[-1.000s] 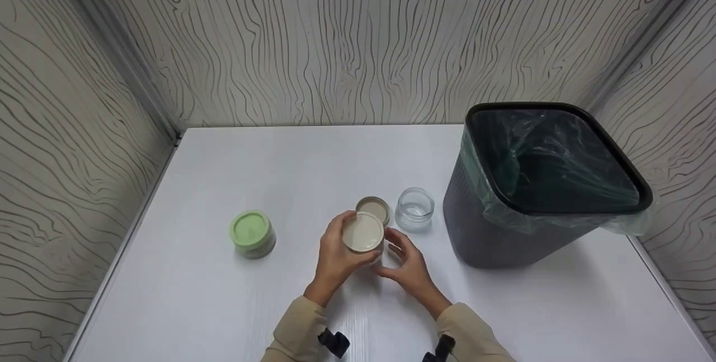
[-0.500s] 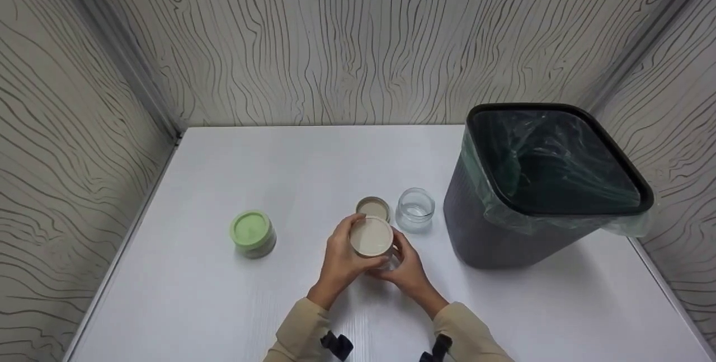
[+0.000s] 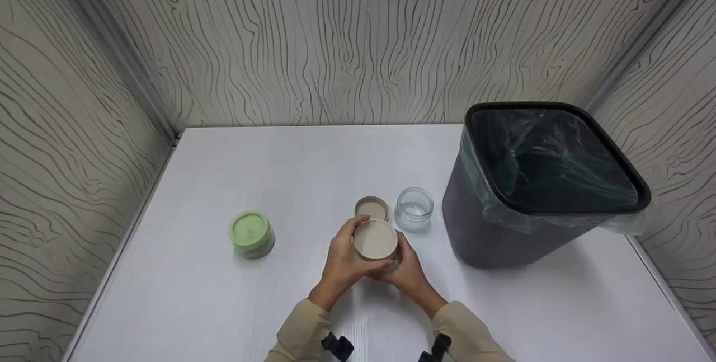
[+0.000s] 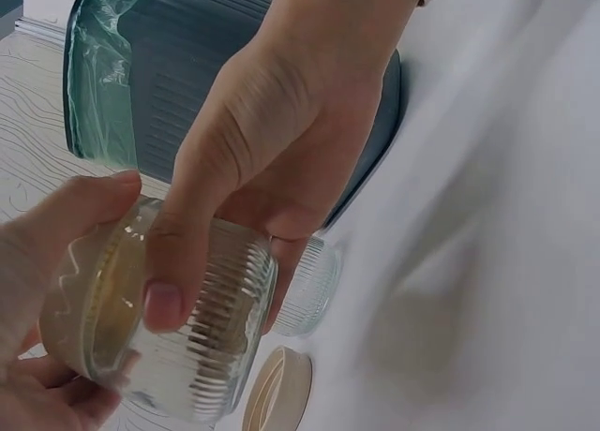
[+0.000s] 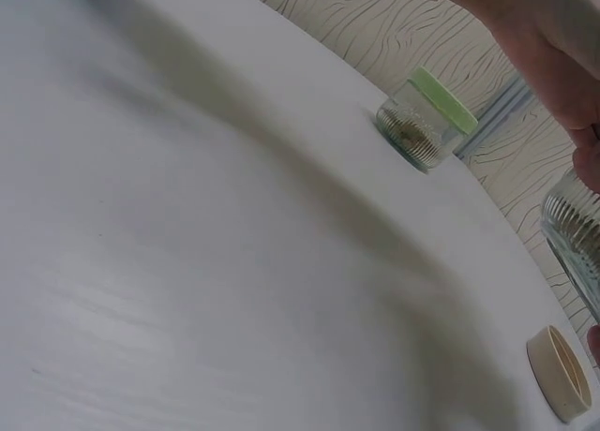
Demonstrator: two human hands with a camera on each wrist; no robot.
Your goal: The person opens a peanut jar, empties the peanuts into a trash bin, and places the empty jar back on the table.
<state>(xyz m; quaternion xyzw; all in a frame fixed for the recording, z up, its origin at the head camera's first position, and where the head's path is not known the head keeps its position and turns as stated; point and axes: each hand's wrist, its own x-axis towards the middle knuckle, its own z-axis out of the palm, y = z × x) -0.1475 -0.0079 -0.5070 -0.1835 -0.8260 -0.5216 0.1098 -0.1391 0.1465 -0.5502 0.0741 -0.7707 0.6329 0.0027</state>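
Both hands are wrapped around one ribbed glass jar (image 3: 376, 247) with a beige lid (image 3: 375, 239), held just above the table (image 3: 313, 166) in front of the person. The left hand (image 3: 344, 264) curls its fingers about the lidded end, while the right hand (image 3: 411, 272) grips the glass body, its thumb (image 4: 173, 281) lying across the ribs in the left wrist view. A second ago the right hand was apart from the jar with its fingers spread; it has since closed in and taken hold, and the jar has drifted slightly toward the right. By the look of it, the two hands are now set to twist the lid against the glass.

Just behind the jar lies a loose beige lid (image 3: 372, 208), inside facing up, and beside that stands an open, empty glass jar (image 3: 414, 210). To the left, well apart, stands a jar with a green lid (image 3: 251, 233). At the right a dark waste bin (image 3: 545, 183) lined with a green bag stands near the open jar. Nothing lies between the hands and these things.
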